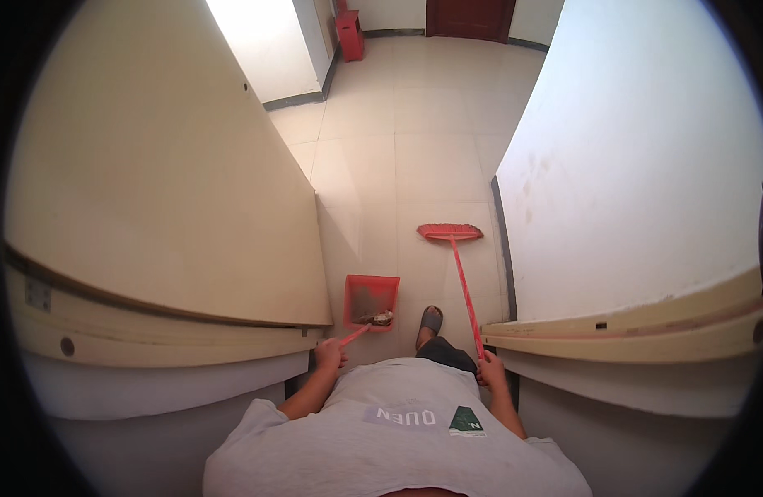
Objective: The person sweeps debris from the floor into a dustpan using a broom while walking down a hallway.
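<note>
My left hand (330, 355) is closed around the handle of a red plastic dustpan (372, 303), whose pan holds dust and some pale debris near the handle side. The red handle of a broom (462, 279) is gripped near its end by my right hand (491, 369). The broom head (450, 232), with red bristles, lies on the tiled floor farther forward, ahead and to the right of the dustpan. My foot in a grey slipper (430, 320) stands between the two tools.
I stand in a doorway, with an open cream door (170, 186) at left and a white wall (624, 168) with a dark skirting at right. A red bin-like box (350, 37) stands by the far left wall, and a dark red door (470, 18) is at the far end.
</note>
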